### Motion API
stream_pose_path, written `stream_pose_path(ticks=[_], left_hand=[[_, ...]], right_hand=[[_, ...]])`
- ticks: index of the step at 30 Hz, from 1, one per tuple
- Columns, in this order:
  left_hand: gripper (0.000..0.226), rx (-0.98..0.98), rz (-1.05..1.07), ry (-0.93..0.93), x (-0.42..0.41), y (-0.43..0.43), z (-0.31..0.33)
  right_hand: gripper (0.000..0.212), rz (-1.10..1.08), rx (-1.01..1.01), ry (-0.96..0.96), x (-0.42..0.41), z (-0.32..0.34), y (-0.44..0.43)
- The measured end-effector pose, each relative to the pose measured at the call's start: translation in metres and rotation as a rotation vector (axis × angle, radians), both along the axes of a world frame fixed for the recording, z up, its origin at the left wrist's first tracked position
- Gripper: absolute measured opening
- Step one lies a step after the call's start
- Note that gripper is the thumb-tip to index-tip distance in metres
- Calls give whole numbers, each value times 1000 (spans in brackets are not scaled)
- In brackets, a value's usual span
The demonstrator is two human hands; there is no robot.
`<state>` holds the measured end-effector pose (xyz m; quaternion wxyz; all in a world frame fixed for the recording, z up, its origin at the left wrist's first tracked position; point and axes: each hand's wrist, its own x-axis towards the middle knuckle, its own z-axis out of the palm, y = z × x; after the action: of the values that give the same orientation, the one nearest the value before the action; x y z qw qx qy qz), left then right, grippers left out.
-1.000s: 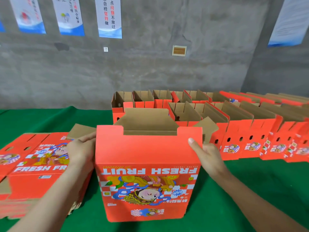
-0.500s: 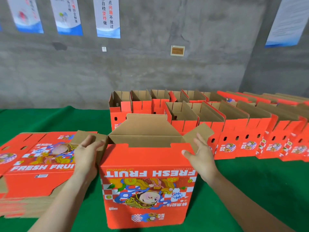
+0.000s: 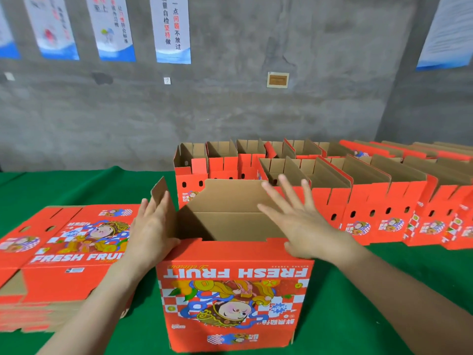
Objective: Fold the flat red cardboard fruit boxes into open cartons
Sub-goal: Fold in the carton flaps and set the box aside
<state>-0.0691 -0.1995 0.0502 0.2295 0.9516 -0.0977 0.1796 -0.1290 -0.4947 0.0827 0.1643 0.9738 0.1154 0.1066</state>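
A red "FRESH FRUIT" box (image 3: pixel 234 298) stands in front of me on the green table (image 3: pixel 384 283), its print upside down and its brown inside showing at the top. My left hand (image 3: pixel 153 229) lies flat with straight fingers against the raised left side flap (image 3: pixel 161 194). My right hand (image 3: pixel 299 221) is spread wide over the box's right top corner, the heel of the palm touching the front edge; the right flap is hidden under it. A stack of flat red boxes (image 3: pixel 64 252) lies at my left.
Two rows of folded open cartons (image 3: pixel 358 201) stand behind the box and run off to the right. A grey concrete wall with posters (image 3: pixel 171 29) closes the far side. Bare green cloth shows at front right and back left.
Both hands left the box's outer sides and moved up to the side flaps. The left flap now stands upright; my right hand has spread over the right one. The view moved closer.
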Motion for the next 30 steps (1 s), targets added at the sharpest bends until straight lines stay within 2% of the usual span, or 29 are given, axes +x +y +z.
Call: stream_pose_path(ticks=[2,4,6,8,10,11,12,15,16,18,20,21,23,25,28,30], left_hand=[[118,11,-82,-72,0,1,1],[121,-16,-271,-119,0,2,2],[119,-68,-440,-38,-3,-1,1],[95,-58,-473,58,-2,-5,-3],[62,40,-374,-9,7,-9,-3],[53,72,-314,-45,14,-12,-1],[52,105,-280,-43,20,-16,2],[69,329,-209,69,35,-27,8],[74,340,-216,132,40,-29,7],[79,242,-264,239,47,-30,4],[78,155,-287,251,51,-26,1],[78,134,-298,235,52,-25,1],[79,63,-359,192,51,-23,0],[79,-53,-442,148,47,-22,1],[67,-204,-528,51,41,-19,2],[52,-302,-501,41,38,-19,1]], right_hand=[[102,-66,-74,180,11,11,10],[103,-127,-130,310,19,16,18],[104,-131,-148,353,22,16,21],[104,-110,-132,346,23,14,20],[104,-82,-99,321,22,13,18],[104,-67,-76,310,22,13,17],[104,-52,-50,300,21,12,16],[109,61,97,243,14,3,11],[112,144,163,202,10,0,9],[112,322,264,78,4,-8,2],[96,378,363,-39,2,-18,-5],[81,343,457,-61,2,-21,-7],[45,252,703,-21,5,-28,-14],[21,185,896,8,10,-35,-17],[23,124,1131,-68,13,-41,-16],[23,105,1182,-170,15,-44,-16]])
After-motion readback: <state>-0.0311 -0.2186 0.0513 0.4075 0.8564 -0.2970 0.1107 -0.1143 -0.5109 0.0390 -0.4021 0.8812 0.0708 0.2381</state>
